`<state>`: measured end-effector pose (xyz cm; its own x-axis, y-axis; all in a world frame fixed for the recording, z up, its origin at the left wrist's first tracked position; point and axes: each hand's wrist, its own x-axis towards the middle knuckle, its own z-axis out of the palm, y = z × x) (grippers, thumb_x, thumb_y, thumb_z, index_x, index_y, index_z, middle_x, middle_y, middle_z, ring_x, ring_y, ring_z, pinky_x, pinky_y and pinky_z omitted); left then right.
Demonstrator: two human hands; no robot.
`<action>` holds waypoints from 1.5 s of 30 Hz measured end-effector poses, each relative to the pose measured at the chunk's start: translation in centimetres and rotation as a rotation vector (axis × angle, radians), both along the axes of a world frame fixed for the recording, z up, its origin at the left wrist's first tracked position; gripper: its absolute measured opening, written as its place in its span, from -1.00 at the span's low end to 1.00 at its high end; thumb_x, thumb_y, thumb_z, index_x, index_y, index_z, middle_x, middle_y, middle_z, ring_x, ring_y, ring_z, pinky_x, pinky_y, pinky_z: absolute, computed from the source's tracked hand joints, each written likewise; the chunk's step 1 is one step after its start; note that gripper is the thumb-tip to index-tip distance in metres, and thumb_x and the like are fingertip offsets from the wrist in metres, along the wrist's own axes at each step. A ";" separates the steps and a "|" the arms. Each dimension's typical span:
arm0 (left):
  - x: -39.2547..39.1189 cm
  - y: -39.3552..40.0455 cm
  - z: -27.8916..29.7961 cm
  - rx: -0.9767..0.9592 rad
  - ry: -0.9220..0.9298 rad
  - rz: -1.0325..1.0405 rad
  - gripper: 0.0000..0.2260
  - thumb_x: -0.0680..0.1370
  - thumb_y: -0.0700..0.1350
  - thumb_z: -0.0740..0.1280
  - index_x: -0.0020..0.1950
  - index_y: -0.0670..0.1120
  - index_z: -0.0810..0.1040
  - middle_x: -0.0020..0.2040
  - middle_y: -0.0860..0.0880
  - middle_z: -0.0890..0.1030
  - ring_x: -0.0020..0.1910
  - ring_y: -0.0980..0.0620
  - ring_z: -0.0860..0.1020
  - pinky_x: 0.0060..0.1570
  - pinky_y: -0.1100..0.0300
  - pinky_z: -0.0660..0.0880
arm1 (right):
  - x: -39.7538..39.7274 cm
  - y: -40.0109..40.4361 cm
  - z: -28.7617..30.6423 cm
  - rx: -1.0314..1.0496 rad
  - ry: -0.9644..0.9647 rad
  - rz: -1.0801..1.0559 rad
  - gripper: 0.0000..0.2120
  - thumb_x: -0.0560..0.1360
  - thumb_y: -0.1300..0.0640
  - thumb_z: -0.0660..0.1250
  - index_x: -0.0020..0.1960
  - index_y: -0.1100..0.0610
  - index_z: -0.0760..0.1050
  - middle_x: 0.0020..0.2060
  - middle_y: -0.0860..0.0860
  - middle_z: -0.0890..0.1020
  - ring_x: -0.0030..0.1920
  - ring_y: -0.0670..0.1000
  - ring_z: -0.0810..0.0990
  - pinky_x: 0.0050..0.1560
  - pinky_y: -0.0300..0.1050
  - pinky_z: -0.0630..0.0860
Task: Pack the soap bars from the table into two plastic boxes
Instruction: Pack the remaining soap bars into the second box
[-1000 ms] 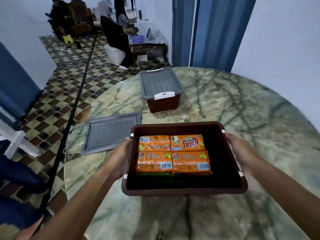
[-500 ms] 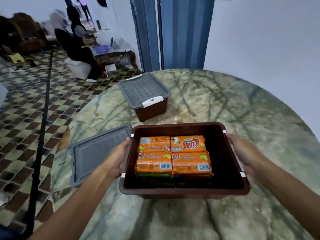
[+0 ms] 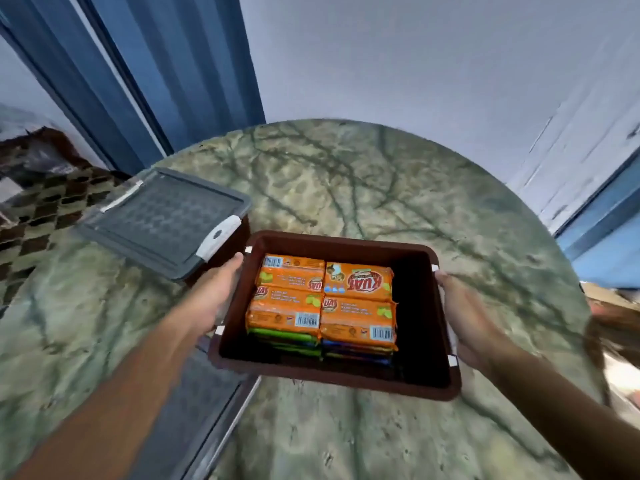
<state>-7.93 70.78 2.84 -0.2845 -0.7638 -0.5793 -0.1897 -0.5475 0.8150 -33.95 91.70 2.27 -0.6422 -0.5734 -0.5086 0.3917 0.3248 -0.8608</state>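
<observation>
Open brown plastic box (image 3: 337, 375) held above marble table (image 3: 381, 188), left hand (image 3: 211, 299) and right hand (image 3: 467, 323) gripping opposite long rims, fingers curled under.

Contents: soap bars (image 3: 323, 299) stacked at left/centre, top layer 4 orange packs, green + darker wrappers below. Right strip of box unfilled.

Second box (image 3: 166, 223), grey lid on, white clip visible, just beside left hand; looks done. Loose grey lid (image 3: 194, 410) on table under left forearm.

Est. progress: late. No loose bars visible on table. Left: set box down, fit lid.

Labels: "KUAT" approx., inverted, blurred; barcodes; small print illegible.
</observation>
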 end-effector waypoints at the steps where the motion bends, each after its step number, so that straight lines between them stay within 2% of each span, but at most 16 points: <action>1: -0.8 -0.9 0.0 -0.036 -0.029 -0.035 -0.65 0.64 0.06 0.13 -0.11 -0.13 0.57 -0.44 -0.04 0.64 -0.51 0.05 0.61 -0.40 0.27 0.53 | 0.3 0.5 -0.2 -0.021 -0.035 -0.028 -0.59 0.45 -0.17 0.26 0.03 0.13 0.65 -0.03 0.17 0.70 0.01 0.19 0.67 0.11 0.26 0.56; 2: -1.6 -1.5 0.6 -0.079 -0.072 -0.063 -0.66 0.64 0.03 0.15 -0.18 -0.13 0.55 -0.51 -0.02 0.61 -0.58 0.07 0.57 -0.56 0.34 0.47 | 0.6 0.7 -0.4 -0.038 -0.067 -0.061 -0.57 0.44 -0.18 0.27 0.06 0.12 0.64 0.00 0.18 0.69 0.02 0.20 0.67 0.08 0.25 0.57; 4: -3.5 -2.9 1.1 -0.123 -0.102 -0.136 -0.68 0.63 0.00 0.19 -0.22 -0.13 0.54 -0.55 0.00 0.58 -0.63 0.10 0.53 -0.61 0.36 0.41 | 0.9 1.1 -0.5 -0.055 -0.106 -0.176 -0.60 0.49 -0.15 0.27 0.07 0.15 0.63 0.00 0.19 0.69 -0.01 0.20 0.68 -0.04 0.20 0.61; 6: -4.9 -4.2 0.9 -0.144 -0.109 -0.196 -0.71 0.61 0.03 0.23 -0.16 -0.13 0.57 -0.49 0.00 0.62 -0.56 0.10 0.57 -0.43 0.28 0.50 | 1.2 1.1 -0.2 -0.047 -0.101 -0.275 -0.63 0.52 -0.09 0.27 0.04 0.20 0.63 -0.05 0.18 0.70 -0.05 0.18 0.69 -0.16 0.12 0.64; 8: -5.8 -5.1 0.5 -0.167 -0.103 -0.247 -0.73 0.61 0.03 0.24 -0.14 -0.12 0.59 -0.43 0.01 0.65 -0.48 0.09 0.61 -0.26 0.20 0.54 | 1.3 0.9 0.1 -0.011 -0.042 -0.328 -0.61 0.48 -0.12 0.31 -0.06 0.22 0.64 -0.08 0.15 0.71 -0.08 0.15 0.69 -0.12 0.15 0.64; 11: -6.7 -5.7 0.2 -0.169 -0.093 -0.265 -0.73 0.61 0.02 0.24 -0.15 -0.12 0.59 -0.41 0.00 0.66 -0.47 0.09 0.63 -0.24 0.16 0.56 | 1.2 0.8 0.6 0.004 -0.005 -0.363 -0.65 0.50 -0.09 0.30 -0.23 0.18 0.60 -0.18 0.11 0.68 -0.09 0.14 0.68 0.03 0.21 0.59; 14: -6.8 -5.5 0.2 -0.180 -0.108 -0.253 -0.73 0.60 0.03 0.25 -0.13 -0.12 0.58 -0.42 -0.03 0.66 -0.48 0.06 0.63 -0.14 0.10 0.54 | 1.0 0.9 0.9 -0.021 -0.022 -0.346 -0.65 0.51 -0.08 0.31 -0.20 0.20 0.63 -0.12 0.18 0.70 -0.03 0.21 0.68 0.03 0.29 0.57; 19: -6.9 -4.4 0.8 -0.160 -0.119 -0.214 -0.73 0.62 0.01 0.22 -0.12 -0.12 0.58 -0.42 -0.04 0.66 -0.48 0.05 0.62 -0.47 0.21 0.57 | 0.4 0.9 1.1 -0.045 -0.018 -0.316 -0.64 0.52 -0.05 0.31 -0.16 0.24 0.63 -0.20 0.13 0.69 -0.14 0.14 0.68 -0.01 0.17 0.60; 23: -5.6 -4.0 0.3 -0.171 -0.100 -0.182 -0.70 0.62 0.04 0.22 -0.03 -0.15 0.62 -0.33 -0.08 0.69 -0.34 -0.04 0.65 -0.22 0.11 0.59 | 0.1 0.8 1.4 -0.065 -0.005 -0.241 -0.67 0.53 -0.04 0.29 -0.10 0.22 0.64 -0.16 0.12 0.72 -0.11 0.13 0.69 -0.03 0.08 0.62; 26: -5.2 -4.0 0.1 -0.150 -0.105 -0.187 -0.68 0.62 0.05 0.21 -0.03 -0.15 0.62 -0.29 -0.10 0.70 -0.32 -0.04 0.66 -0.22 0.09 0.60 | 0.6 0.5 1.7 -0.060 0.015 -0.242 -0.68 0.52 -0.04 0.30 -0.16 0.21 0.64 -0.15 0.14 0.72 -0.08 0.16 0.69 0.04 0.15 0.60; 30: -5.0 -5.2 -0.4 -0.109 -0.118 -0.245 -0.65 0.62 0.08 0.20 -0.02 -0.15 0.63 -0.19 -0.15 0.70 -0.20 -0.12 0.65 -0.01 -0.10 0.57 | 1.3 0.0 1.1 -0.019 0.037 -0.293 -0.66 0.52 -0.04 0.28 -0.13 0.23 0.64 -0.12 0.18 0.70 -0.05 0.19 0.68 0.07 0.20 0.58; 34: -5.2 -6.6 -1.0 -0.078 -0.094 -0.303 -0.66 0.61 0.09 0.21 -0.02 -0.14 0.63 -0.22 -0.13 0.70 -0.18 -0.14 0.65 -0.04 -0.10 0.57 | 2.3 -0.4 0.0 0.007 0.062 -0.377 -0.59 0.45 -0.11 0.31 -0.03 0.25 0.64 -0.11 0.21 0.69 -0.05 0.22 0.67 0.03 0.32 0.55; 38: -5.2 -7.1 -1.9 -0.082 -0.066 -0.327 -0.67 0.61 0.07 0.23 -0.02 -0.16 0.62 -0.28 -0.10 0.68 -0.24 -0.10 0.63 -0.16 0.03 0.57 | 2.9 -0.3 -0.2 -0.013 0.012 -0.437 -0.54 0.34 -0.06 0.40 0.02 0.32 0.61 -0.14 0.23 0.64 -0.10 0.25 0.65 0.01 0.42 0.49; 41: -5.2 -7.3 -2.9 -0.072 -0.057 -0.334 -0.68 0.60 0.07 0.24 -0.05 -0.16 0.62 -0.23 -0.12 0.67 -0.23 -0.11 0.62 -0.10 0.01 0.56 | 2.9 -0.5 -0.9 0.003 0.030 -0.450 -0.58 0.28 -0.08 0.43 -0.11 0.27 0.64 -0.20 0.19 0.64 -0.15 0.22 0.65 -0.01 0.39 0.51; 43: -5.2 -7.2 -3.2 -0.068 -0.055 -0.324 -0.68 0.60 0.07 0.24 -0.11 -0.14 0.61 -0.26 -0.11 0.66 -0.27 -0.10 0.60 -0.18 0.05 0.55 | 2.6 -0.6 -1.6 0.055 0.059 -0.451 -0.54 0.21 -0.16 0.44 -0.17 0.23 0.67 -0.20 0.16 0.68 -0.11 0.24 0.68 -0.01 0.38 0.54; 45: -5.1 -7.5 -3.5 -0.071 -0.066 -0.326 -0.68 0.59 0.09 0.24 -0.11 -0.12 0.61 -0.25 -0.10 0.65 -0.28 -0.09 0.60 -0.26 0.11 0.53 | 2.6 -0.7 -2.2 0.130 0.118 -0.441 -0.45 0.21 -0.22 0.39 -0.11 0.25 0.66 -0.24 0.14 0.69 -0.13 0.21 0.69 -0.02 0.32 0.57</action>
